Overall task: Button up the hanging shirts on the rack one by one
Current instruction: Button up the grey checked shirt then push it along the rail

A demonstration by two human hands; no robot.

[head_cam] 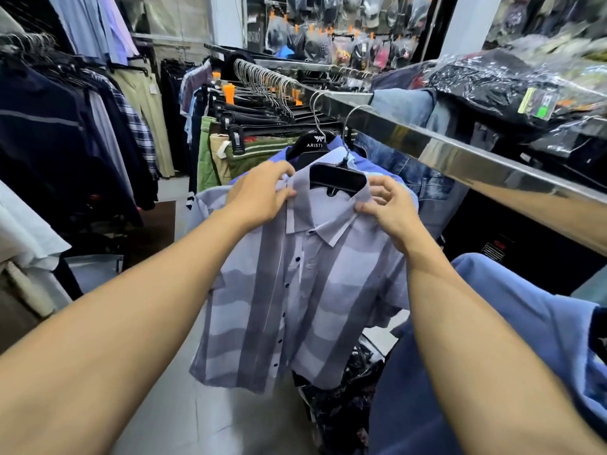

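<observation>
Both hands at the collar of a striped shirt hanging from a shop rail.

The striped shirt [295, 300] hangs long axis vertical on a black hanger [338, 180], front toward the camera, placket open with dark buttons running down it. The left hand [262, 195] pinches the collar's left edge; the right hand [387, 205] pinches the right collar point — both arms stretched forward. Behind it a blue shirt [354, 152] hangs on the chrome rail [427, 139], then jeans, grey tiled floor, and farther racks of trousers — bagged caps on the back wall.
</observation>
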